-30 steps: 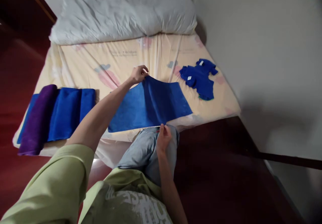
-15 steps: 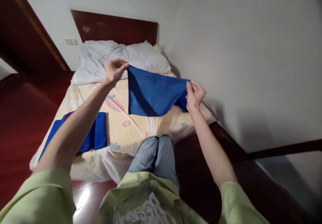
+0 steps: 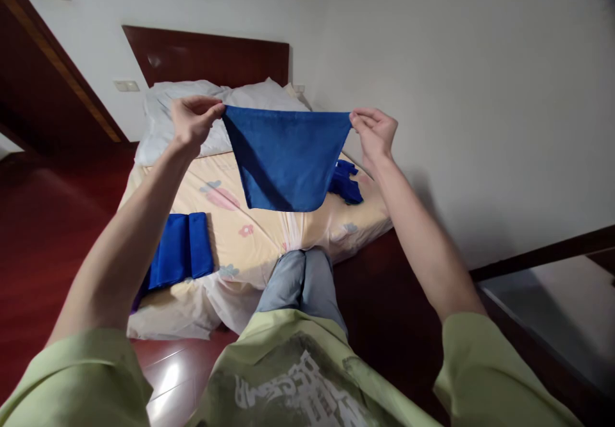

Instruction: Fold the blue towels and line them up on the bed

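Note:
A blue cloth (image 3: 288, 158) hangs spread in the air above the bed, its top edge stretched almost level. My left hand (image 3: 195, 118) pinches its upper left corner between thumb and fingers. At the upper right corner, my right hand (image 3: 375, 131) grips it the same way. The lower edge droops freely, and a dark shadow falls across the left part of the cloth. Folded blue cloths (image 3: 180, 251) lie on the bed at the left, partly hidden by my left forearm. A crumpled blue cloth (image 3: 346, 182) rests on the bed to the right.
The bed (image 3: 225, 228) has a cream patterned sheet and touches my knees. White pillows (image 3: 161, 123) lie against the dark wooden headboard (image 3: 211, 59). A white wall (image 3: 461, 94) rises on the right. Dark red floor (image 3: 72, 222) shows at the left, near a brown door (image 3: 43, 75).
My right hand has risen, bringing the cloth's top edge from slanted to nearly level. My left hand has moved slightly up and left, stretching the cloth wider. The camera view has shifted a little.

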Demonstrator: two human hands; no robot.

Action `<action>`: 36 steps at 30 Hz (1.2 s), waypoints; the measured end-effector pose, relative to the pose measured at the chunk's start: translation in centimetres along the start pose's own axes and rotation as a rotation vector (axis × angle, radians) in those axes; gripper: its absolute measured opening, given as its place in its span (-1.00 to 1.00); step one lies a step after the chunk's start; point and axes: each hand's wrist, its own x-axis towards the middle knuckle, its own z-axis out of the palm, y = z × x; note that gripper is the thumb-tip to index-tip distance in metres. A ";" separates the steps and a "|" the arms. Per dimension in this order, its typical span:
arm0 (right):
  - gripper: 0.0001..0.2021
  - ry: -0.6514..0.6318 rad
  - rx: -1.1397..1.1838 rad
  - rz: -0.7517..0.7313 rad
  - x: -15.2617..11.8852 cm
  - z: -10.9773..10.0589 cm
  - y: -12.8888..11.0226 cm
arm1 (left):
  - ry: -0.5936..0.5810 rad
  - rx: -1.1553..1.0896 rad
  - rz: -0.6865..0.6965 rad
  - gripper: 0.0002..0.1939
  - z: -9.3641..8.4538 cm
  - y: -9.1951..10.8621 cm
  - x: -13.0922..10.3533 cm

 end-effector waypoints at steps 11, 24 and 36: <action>-0.79 -0.135 0.099 0.412 -5.8 -5.1 -1.6 | -0.258 -0.172 -0.269 -0.61 -1.8 0.5 -5.1; -0.80 -0.302 0.130 0.765 -10.4 -5.7 -1.4 | -0.418 -0.062 -0.548 -0.69 -5.6 -1.6 -11.4; -0.61 -0.233 0.172 0.355 -4.2 6.1 7.8 | -0.124 -0.061 -0.218 -0.61 -4.2 -7.1 -4.2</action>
